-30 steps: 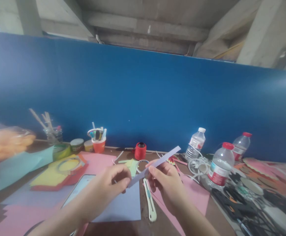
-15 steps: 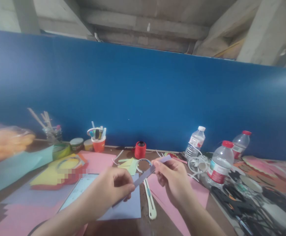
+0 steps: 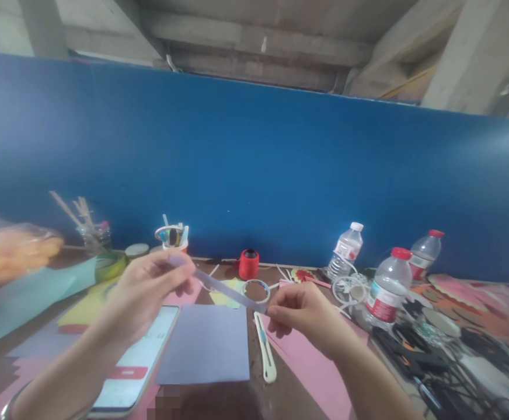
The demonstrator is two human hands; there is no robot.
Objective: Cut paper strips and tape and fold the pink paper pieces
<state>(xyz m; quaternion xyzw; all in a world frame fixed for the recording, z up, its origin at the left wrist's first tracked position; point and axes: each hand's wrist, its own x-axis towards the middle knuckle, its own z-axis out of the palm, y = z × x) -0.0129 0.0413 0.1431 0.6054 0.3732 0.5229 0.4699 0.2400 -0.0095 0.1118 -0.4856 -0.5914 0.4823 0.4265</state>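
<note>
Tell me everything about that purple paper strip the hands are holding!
The paper strip is pale purple, long, narrow and thin, like cut craft paper. It is stretched in the air, slanting down from the left hand, which pinches its higher end, to the right hand pinching its lower end.

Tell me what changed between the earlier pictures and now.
The left hand rose up and leftward with its end of the lavender paper strip, so the strip now slopes down toward the right hand, which sank slightly; earlier it sloped up to the right. Both hands keep pinching it. The utility knife, lavender sheet and red thread spool stayed put.
</note>
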